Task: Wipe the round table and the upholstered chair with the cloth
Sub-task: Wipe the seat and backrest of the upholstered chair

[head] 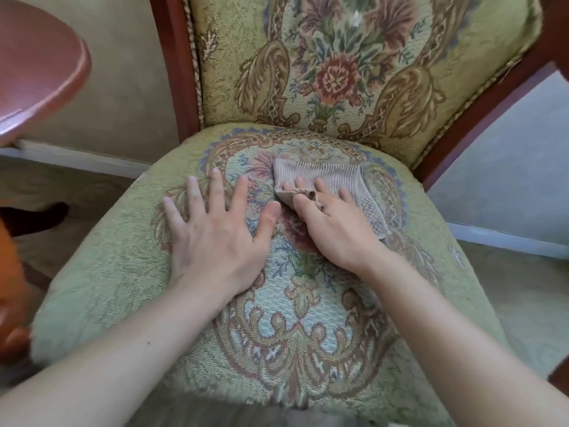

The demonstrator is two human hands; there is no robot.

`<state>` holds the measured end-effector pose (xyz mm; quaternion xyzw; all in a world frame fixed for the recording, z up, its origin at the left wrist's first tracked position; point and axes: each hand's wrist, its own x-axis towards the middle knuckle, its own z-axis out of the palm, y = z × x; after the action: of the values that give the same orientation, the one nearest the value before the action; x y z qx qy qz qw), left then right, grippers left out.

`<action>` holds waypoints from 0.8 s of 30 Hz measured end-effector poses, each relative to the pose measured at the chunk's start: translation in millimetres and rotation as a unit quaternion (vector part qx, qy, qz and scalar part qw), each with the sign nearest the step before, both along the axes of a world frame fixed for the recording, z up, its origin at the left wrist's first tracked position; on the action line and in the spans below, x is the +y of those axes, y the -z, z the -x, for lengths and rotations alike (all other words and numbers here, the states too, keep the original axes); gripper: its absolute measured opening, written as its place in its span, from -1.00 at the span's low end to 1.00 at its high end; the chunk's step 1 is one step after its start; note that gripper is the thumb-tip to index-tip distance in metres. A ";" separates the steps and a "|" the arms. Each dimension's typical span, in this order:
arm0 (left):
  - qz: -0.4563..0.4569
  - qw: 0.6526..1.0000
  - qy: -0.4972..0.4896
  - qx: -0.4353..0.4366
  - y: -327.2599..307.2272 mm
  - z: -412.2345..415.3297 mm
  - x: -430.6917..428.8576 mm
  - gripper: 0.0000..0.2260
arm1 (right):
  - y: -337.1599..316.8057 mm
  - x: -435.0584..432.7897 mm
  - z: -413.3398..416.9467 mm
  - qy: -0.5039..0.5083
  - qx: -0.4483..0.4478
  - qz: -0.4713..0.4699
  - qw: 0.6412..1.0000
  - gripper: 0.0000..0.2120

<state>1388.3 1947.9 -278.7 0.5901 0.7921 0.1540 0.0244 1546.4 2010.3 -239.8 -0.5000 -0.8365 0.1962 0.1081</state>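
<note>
The upholstered chair (pixel 123 272) fills the view, its green floral seat below me and its padded back (pixel 462 41) rising behind in a reddish wooden frame. A beige ribbed cloth (pixel 323 174) lies on the middle of the seat. My right hand (pixel 335 226) presses on the cloth, with a fold of it pinched between the fingers. To the left of it, my left hand (pixel 215 235) rests flat on the seat with fingers spread, holding nothing. Part of the round reddish-brown table (pixel 40 66) shows at the upper left.
A beige wall and white skirting board (pixel 77 160) run behind the chair on the left. A pale panel (pixel 508 167) stands at the right beyond the chair frame. Patterned carpet (pixel 523 303) surrounds the chair. An orange blurred shape (pixel 12 288) sits at the left edge.
</note>
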 end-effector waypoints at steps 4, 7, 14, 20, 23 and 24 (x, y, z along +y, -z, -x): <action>0.002 1.000 -0.001 -0.013 -3.6 0.3 -1.1 -0.21 | -12.0 -36.3 -8.1 -0.037 0.037 0.007 0.999 -0.62; 0.002 1.000 0.010 -0.021 -7.8 0.7 -1.7 -0.22 | -27.4 -53.8 -13.3 0.089 0.118 0.098 0.984 -0.69; -0.019 0.999 0.010 -0.026 -5.0 2.5 -4.1 -0.20 | -79.8 -28.1 -46.5 0.258 0.509 0.271 0.775 -0.68; -0.019 1.000 0.002 -0.014 -5.1 0.9 -2.9 -0.22 | -130.0 11.0 -74.8 0.383 0.490 -0.025 0.782 -0.67; -0.020 1.000 -0.001 -0.006 -4.3 1.0 -1.1 -0.23 | -115.8 39.6 -61.4 0.423 0.305 -0.135 0.843 -0.50; -0.021 1.000 -0.003 -0.003 -3.3 1.2 -0.9 -0.24 | -101.8 46.8 -53.7 0.398 0.240 -0.140 0.874 -0.47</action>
<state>1387.1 1947.0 -275.3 0.5877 0.7902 0.1730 0.0142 1600.2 2057.1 -138.0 -0.7075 -0.5340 0.1316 0.4437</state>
